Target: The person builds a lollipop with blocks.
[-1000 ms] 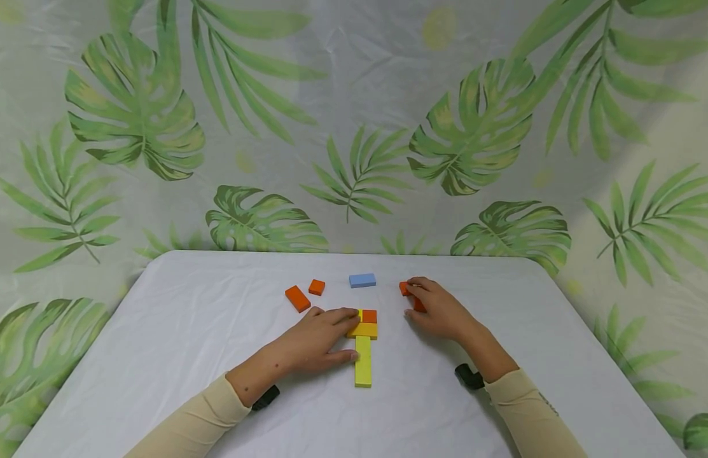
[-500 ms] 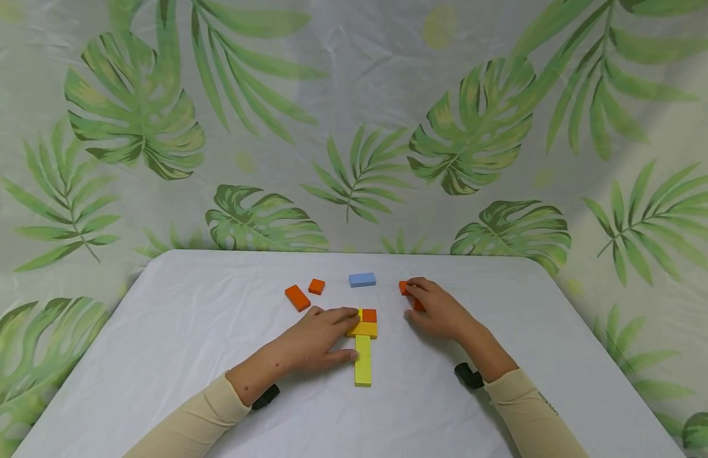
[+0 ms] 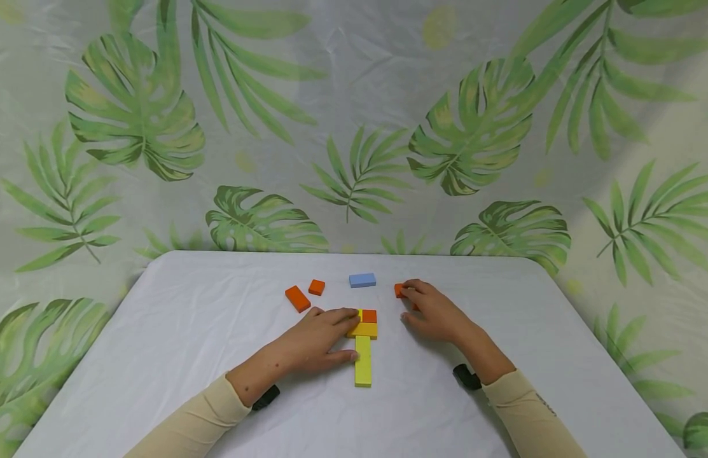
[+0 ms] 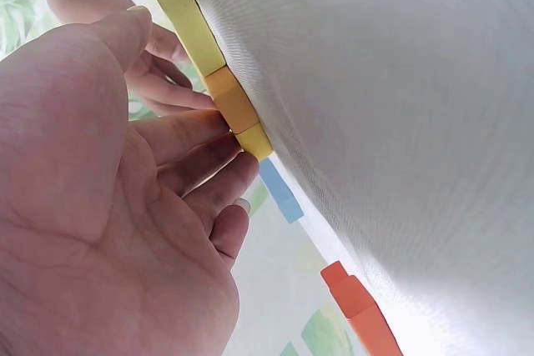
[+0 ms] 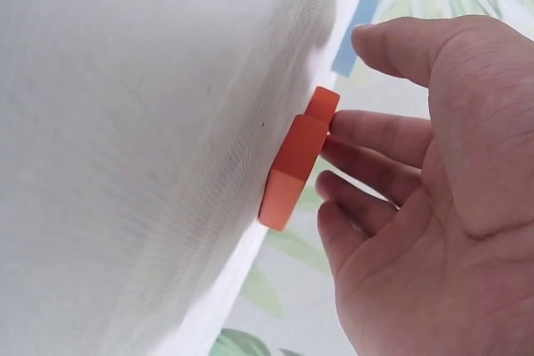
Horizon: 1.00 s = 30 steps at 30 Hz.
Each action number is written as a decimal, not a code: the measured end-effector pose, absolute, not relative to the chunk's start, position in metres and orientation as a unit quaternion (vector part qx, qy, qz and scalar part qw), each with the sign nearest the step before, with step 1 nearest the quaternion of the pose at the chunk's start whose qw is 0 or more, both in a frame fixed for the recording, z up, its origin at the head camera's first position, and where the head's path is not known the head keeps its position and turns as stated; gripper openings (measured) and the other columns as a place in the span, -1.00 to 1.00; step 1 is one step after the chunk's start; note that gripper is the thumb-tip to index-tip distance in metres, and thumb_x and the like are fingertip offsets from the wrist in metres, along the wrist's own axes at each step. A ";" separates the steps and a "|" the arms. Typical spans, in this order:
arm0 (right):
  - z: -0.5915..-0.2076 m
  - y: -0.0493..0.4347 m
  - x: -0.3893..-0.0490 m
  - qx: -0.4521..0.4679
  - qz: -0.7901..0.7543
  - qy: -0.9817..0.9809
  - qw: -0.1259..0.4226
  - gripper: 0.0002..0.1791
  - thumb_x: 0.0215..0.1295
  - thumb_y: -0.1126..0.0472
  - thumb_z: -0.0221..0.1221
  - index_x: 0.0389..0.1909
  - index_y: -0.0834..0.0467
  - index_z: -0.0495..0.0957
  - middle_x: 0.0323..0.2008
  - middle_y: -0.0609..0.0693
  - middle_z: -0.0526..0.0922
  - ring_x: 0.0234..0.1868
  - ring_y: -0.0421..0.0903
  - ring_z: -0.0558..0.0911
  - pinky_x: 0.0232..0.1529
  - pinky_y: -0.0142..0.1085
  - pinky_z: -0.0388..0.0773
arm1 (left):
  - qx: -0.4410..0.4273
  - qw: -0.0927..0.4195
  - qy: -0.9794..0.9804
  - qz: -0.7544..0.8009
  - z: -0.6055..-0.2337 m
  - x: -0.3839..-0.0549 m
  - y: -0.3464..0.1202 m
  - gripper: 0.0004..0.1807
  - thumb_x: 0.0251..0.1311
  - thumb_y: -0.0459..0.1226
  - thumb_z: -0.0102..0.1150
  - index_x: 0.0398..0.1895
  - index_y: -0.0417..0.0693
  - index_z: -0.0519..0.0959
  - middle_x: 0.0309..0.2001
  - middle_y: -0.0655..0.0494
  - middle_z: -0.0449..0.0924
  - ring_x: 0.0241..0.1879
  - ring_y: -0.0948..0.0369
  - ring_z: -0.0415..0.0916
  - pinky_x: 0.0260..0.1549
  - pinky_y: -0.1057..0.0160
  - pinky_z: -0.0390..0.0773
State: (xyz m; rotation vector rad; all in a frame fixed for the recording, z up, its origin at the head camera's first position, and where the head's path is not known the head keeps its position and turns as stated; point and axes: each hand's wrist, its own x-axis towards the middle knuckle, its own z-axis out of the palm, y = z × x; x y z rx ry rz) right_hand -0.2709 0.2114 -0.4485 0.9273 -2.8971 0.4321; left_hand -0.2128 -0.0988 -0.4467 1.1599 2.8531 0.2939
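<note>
Here, hands worked blocks on a white table [image 3: 187,331] before a leaf-print curtain [image 3: 354,127].
The left hand [image 3: 319,337] lay flat against the yellow blocks [image 3: 362,353]; the right hand [image 3: 436,312], fingers extended, touched an orange block [image 5: 294,168].

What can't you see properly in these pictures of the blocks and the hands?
- Head view: the orange blocks by the right hand are mostly covered by its fingers; their number and shape are unclear there.
- Head view: the left hand hides the left side of the yellow and orange block row.
- Left wrist view: the palm fills half the picture, and the orange block is cut off by the bottom edge.
- Right wrist view: the blue block shows only as a thin sliver.
</note>
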 end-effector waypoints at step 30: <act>-0.449 0.198 -0.262 0.309 0.146 -0.940 0.014 -0.35 0.45 0.12 0.35 0.45 0.31 0.47 0.48 0.25 0.41 0.46 0.23 0.47 0.41 0.13 0.44 | 0.373 0.020 0.923 0.095 -0.447 -0.212 -0.099 -0.19 0.51 0.23 0.10 0.61 -0.06 0.36 0.61 0.10 0.28 0.57 0.16 0.24 0.35 0.02 0.34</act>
